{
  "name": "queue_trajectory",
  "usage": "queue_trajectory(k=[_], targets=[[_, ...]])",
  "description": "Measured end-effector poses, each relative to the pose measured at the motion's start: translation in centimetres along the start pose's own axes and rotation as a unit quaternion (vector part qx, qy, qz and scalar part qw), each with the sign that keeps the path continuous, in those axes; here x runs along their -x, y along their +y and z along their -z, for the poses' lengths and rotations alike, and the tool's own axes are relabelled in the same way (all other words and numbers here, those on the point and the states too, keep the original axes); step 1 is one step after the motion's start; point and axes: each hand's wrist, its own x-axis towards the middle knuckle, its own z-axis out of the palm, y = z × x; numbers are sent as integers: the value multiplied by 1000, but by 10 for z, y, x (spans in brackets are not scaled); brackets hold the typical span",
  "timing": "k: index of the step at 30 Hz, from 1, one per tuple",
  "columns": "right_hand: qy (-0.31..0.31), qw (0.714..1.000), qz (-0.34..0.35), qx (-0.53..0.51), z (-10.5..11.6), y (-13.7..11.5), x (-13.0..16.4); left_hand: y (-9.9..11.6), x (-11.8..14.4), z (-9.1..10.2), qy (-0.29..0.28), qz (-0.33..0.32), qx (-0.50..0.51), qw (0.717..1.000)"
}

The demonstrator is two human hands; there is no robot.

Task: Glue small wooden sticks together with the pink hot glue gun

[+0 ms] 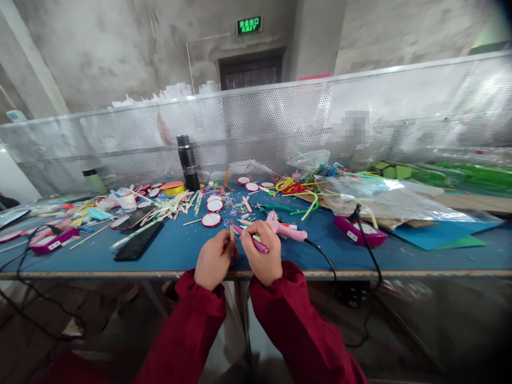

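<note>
At the front edge of the blue desk (176,253), two hands are held close together just above the surface, cuffed in dark red sleeves (188,325). A short flat wooden stick (231,232) is pinched upright by the left hand (216,258), grip closed between thumb and fingers. A purple marker pen (261,246) is gripped by the right hand (264,252), pen-style, its front end pointed at the stick. Whether tip and stick are touching cannot be told at this size. Just right of the right hand, a pink hot glue gun (294,233) is laid on the desk, its black cord (322,250) run over the front edge. Farther right, a purple box (362,234) is seen with a black plug (355,215) at its top. Beyond the hands, red-rimmed white discs (211,220) and teal-handled pliers (276,207) are set down. To the left, a black smartphone (138,244) is placed beside a loose pile of wooden sticks (176,206); a black vacuum flask (188,164) is stood upright behind. Clear plastic bags (360,194) are heaped at right, with blue paper (434,232) partly covered by them.
</note>
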Motion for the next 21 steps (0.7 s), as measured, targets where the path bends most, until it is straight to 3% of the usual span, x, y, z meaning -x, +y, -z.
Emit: queue_trajectory(k=[21], targets=[[1,1000,-3,1,-2,3,0,2,-1,1,-2,13,3,1000]])
